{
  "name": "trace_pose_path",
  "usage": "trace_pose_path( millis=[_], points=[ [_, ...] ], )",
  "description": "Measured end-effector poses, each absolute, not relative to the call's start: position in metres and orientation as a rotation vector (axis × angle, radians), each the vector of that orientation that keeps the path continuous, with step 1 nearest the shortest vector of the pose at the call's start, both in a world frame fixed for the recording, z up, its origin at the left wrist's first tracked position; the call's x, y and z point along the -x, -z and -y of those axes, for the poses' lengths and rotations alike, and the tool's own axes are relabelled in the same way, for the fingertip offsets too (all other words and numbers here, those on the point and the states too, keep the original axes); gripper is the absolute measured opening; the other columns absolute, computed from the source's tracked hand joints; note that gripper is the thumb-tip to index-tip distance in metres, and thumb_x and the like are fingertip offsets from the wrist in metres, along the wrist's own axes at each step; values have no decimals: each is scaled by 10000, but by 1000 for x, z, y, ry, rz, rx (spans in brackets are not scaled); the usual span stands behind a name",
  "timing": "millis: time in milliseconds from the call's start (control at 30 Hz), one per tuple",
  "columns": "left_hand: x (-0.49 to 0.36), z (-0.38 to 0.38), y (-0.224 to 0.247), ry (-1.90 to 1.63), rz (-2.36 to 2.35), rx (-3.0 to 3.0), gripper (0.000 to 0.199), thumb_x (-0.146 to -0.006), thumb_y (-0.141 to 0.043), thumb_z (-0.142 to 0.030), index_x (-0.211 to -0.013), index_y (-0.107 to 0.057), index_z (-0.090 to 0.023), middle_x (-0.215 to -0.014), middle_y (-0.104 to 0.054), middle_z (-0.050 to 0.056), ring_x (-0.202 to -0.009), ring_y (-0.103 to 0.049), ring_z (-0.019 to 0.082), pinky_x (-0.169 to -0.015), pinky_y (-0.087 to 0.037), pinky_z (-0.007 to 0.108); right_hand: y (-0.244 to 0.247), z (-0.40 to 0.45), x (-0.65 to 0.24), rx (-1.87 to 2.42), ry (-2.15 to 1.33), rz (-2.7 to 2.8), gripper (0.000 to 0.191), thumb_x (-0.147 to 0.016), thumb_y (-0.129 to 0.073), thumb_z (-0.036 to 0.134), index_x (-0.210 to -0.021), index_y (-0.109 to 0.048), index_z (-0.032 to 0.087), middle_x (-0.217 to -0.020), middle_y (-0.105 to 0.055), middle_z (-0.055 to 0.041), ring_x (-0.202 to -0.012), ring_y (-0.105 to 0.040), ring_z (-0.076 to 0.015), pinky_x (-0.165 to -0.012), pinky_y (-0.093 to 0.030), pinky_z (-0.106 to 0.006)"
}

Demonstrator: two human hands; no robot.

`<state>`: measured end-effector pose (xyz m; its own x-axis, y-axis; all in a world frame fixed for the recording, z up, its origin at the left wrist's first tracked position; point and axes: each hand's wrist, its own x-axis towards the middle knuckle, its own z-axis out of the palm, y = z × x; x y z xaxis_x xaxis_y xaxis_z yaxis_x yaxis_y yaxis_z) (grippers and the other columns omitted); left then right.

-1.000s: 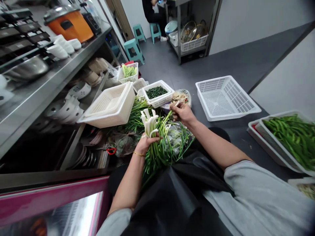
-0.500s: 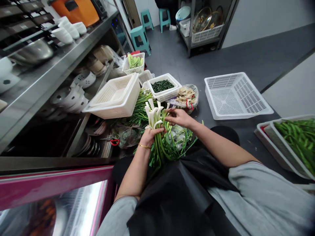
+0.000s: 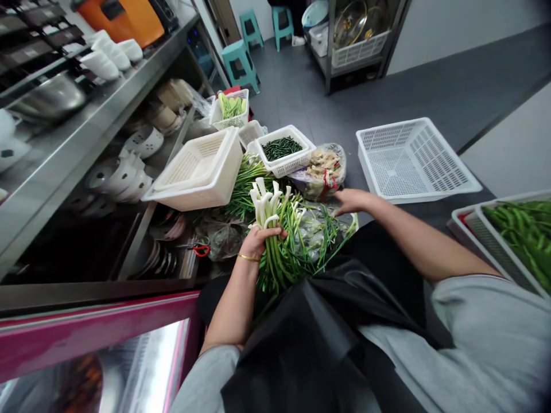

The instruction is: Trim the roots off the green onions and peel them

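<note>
My left hand is wrapped around a bunch of scallions, white ends up and green leaves hanging toward my lap. A gold bracelet circles that wrist. Off to the right, my right hand hovers over loose scallions and peelings, fingers somewhat apart and slightly blurred, with nothing visible in them. More scallions lie on the floor behind the bunch. Clear plastic shows among the loose leaves.
A large white basket stands right. Ahead are a basket of small green chillies and a bag of ginger-like roots. Stacked white tubs and red-handled scissors are left. Green peppers fill a basket at far right.
My right hand has moved away from the bunch, rightward, and its fingers have spread. My left hand keeps its hold on the scallions. The view has shifted slightly.
</note>
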<state>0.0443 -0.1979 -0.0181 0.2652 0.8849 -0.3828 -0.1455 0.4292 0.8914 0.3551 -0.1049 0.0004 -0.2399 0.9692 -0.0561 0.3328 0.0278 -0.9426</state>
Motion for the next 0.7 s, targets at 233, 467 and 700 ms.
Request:
trace_pose_path(
  millis=[233, 467, 700],
  points=[
    [-59, 194, 21, -837, -1149, -909, 345, -591, -833, -322, -820, -650, -140, -715, -701, 85, -682, -668, 247, -559, -476, 323, -6, 134, -254, 764, -1582, 1718, 312, -748, -685, 425, -847, -675, 129, -658, -650, 14, -520, -580, -90, -509, -476, -215],
    [-61, 194, 28, -958, -1135, -1027, 344, -610, -822, -363, -823, -658, -148, -687, -679, 66, -635, -648, 225, -557, -474, 323, -17, 138, -253, 950, -1293, 1845, 358, -785, -671, 403, -560, -564, 145, -496, -558, 17, -409, -482, -59, -438, -374, -194],
    [-36, 195, 33, -832, -1003, -933, 279, -584, -789, -298, -783, -654, -157, -576, -616, 1, -501, -563, 123, -517, -436, 256, -24, 131, -298, 860, -1386, 1181, 275, -804, -627, 413, -666, -593, 177, -513, -523, 23, -401, -442, -82, -392, -410, -224]
  ],
)
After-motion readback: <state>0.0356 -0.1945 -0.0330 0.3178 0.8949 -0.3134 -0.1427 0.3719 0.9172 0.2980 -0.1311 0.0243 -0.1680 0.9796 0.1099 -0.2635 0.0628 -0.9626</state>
